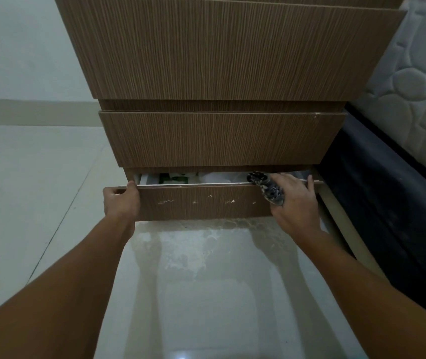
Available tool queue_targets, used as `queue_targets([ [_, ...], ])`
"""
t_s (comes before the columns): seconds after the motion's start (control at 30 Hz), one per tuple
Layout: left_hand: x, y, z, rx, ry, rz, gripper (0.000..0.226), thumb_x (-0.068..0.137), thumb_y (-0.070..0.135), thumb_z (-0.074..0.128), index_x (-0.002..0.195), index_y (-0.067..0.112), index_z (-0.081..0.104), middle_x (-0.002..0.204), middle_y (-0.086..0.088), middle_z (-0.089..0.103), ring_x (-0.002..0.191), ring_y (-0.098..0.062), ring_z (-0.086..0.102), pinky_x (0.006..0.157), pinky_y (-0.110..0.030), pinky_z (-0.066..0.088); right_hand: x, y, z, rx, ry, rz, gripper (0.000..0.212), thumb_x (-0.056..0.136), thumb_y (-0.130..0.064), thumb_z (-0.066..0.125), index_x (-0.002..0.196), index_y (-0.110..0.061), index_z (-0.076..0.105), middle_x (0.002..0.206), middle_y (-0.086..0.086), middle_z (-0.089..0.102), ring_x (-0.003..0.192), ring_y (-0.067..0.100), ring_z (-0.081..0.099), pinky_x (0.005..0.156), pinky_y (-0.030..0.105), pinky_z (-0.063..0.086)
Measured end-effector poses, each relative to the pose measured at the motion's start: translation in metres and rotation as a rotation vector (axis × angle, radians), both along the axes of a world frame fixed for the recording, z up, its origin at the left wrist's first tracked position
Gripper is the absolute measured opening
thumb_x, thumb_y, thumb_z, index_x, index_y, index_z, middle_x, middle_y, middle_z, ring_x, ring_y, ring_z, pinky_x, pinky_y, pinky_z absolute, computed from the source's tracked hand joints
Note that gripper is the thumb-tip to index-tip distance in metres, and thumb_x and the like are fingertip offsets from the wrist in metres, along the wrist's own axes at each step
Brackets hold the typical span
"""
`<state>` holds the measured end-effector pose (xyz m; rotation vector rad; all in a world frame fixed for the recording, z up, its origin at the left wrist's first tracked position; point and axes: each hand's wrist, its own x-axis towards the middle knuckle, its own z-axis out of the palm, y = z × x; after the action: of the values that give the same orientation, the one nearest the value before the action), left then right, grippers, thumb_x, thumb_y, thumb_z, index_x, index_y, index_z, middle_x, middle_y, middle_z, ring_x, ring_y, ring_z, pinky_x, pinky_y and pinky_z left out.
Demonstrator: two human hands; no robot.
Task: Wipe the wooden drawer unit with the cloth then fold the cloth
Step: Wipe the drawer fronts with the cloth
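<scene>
Both hands are on the bottom drawer's top edge: our left hand closed on its left corner to steady it, our right hand pressing the bunched cloth near the right corner, probably to wipe it.

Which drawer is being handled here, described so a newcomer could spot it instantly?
Find the tall wooden drawer unit beside the mattress. The lowest drawer is the one; both hands grip its top edge, the right hand also holding a patterned cloth. Unlike the drawers above, it is slightly open and has white chips on its front.
</scene>
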<state>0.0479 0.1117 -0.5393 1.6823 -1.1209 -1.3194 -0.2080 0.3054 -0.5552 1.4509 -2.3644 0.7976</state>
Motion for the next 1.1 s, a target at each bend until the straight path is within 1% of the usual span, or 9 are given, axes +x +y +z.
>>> queue_targets([
  [0.2, 0.002, 0.000, 0.000, -0.003, -0.005, -0.010, 0.036, 0.100, 0.033, 0.047, 0.130, 0.014, 0.041, 0.115, -0.006, 0.045, 0.102, -0.025, 0.044, 0.091, -0.043, 0.044, 0.038, -0.029, -0.003, -0.042, 0.026, 0.023, 0.036, 0.078, -0.023, 0.065, 0.114, -0.018, 0.065, 0.110, 0.001, 0.071, 0.112, 0.023, 0.061, 0.112, 0.061, 0.024],
  [0.3, 0.005, -0.001, 0.001, 0.003, -0.011, -0.022, 0.035, 0.100, 0.034, 0.048, 0.129, 0.014, 0.042, 0.113, -0.005, 0.045, 0.102, -0.025, 0.044, 0.090, -0.042, 0.044, 0.064, -0.044, -0.007, -0.055, 0.026, 0.037, 0.040, 0.076, -0.023, 0.070, 0.115, -0.018, 0.065, 0.111, 0.001, 0.070, 0.115, 0.023, 0.060, 0.112, 0.062, 0.023],
  [0.43, 0.013, -0.007, 0.002, 0.017, -0.032, -0.047, 0.025, 0.097, 0.038, 0.053, 0.111, 0.018, 0.047, 0.112, -0.006, 0.050, 0.101, -0.027, 0.048, 0.091, -0.044, 0.046, 0.099, -0.069, -0.008, -0.080, 0.019, 0.061, 0.041, 0.074, -0.026, 0.070, 0.114, -0.019, 0.065, 0.112, -0.001, 0.070, 0.115, 0.022, 0.060, 0.112, 0.062, 0.023],
  [0.6, 0.027, -0.014, 0.001, 0.056, -0.018, -0.109, 0.027, 0.093, 0.043, 0.057, 0.107, 0.020, 0.054, 0.115, -0.008, 0.058, 0.107, -0.030, 0.055, 0.085, -0.045, 0.047, 0.142, -0.098, -0.012, -0.049, 0.005, 0.119, 0.053, 0.072, -0.032, 0.077, 0.123, -0.020, 0.064, 0.123, -0.001, 0.067, 0.121, 0.022, 0.057, 0.114, 0.060, 0.021],
  [0.67, 0.034, -0.015, 0.003, 0.081, 0.002, -0.134, 0.029, 0.094, 0.044, 0.051, 0.108, 0.020, 0.057, 0.113, -0.006, 0.060, 0.107, -0.028, 0.056, 0.087, -0.045, 0.047, 0.160, -0.110, -0.011, -0.050, 0.002, 0.143, 0.055, 0.071, -0.033, 0.078, 0.123, -0.020, 0.064, 0.125, -0.001, 0.067, 0.122, 0.022, 0.057, 0.114, 0.060, 0.022],
  [0.77, 0.046, -0.016, 0.006, 0.172, 0.121, -0.181, 0.040, 0.098, 0.043, 0.032, 0.110, 0.018, 0.061, 0.110, -0.005, 0.062, 0.106, -0.023, 0.056, 0.098, -0.048, 0.043, 0.186, -0.128, -0.009, -0.055, -0.020, 0.175, 0.053, 0.073, -0.034, 0.078, 0.123, -0.021, 0.064, 0.124, -0.001, 0.067, 0.121, 0.021, 0.057, 0.115, 0.056, 0.022],
  [0.87, 0.055, -0.018, 0.006, 0.221, 0.215, -0.203, 0.051, 0.099, 0.041, 0.018, 0.099, 0.019, 0.065, 0.109, -0.005, 0.066, 0.107, -0.022, 0.058, 0.102, -0.051, 0.041, 0.210, -0.145, -0.006, -0.065, -0.057, 0.213, 0.046, 0.076, -0.032, 0.075, 0.120, -0.021, 0.064, 0.121, -0.001, 0.068, 0.119, 0.020, 0.058, 0.115, 0.052, 0.022],
  [0.97, 0.059, -0.020, 0.004, 0.240, 0.287, -0.158, 0.050, 0.097, 0.036, 0.018, 0.093, 0.019, 0.065, 0.104, -0.006, 0.069, 0.102, -0.021, 0.061, 0.098, -0.049, 0.045, 0.228, -0.156, 0.000, -0.051, -0.131, 0.245, 0.045, 0.077, -0.023, 0.073, 0.120, -0.020, 0.063, 0.119, -0.001, 0.069, 0.119, 0.019, 0.057, 0.116, 0.049, 0.023],
  [1.1, 0.059, -0.019, 0.003, 0.235, 0.314, -0.134, 0.049, 0.094, 0.027, 0.021, 0.097, 0.013, 0.068, 0.096, -0.010, 0.071, 0.086, -0.023, 0.062, 0.073, -0.038, 0.051, 0.241, -0.162, 0.014, -0.078, -0.319, 0.271, 0.045, 0.080, -0.012, 0.066, 0.124, -0.019, 0.062, 0.117, 0.001, 0.069, 0.118, 0.018, 0.057, 0.119, 0.040, 0.019],
])
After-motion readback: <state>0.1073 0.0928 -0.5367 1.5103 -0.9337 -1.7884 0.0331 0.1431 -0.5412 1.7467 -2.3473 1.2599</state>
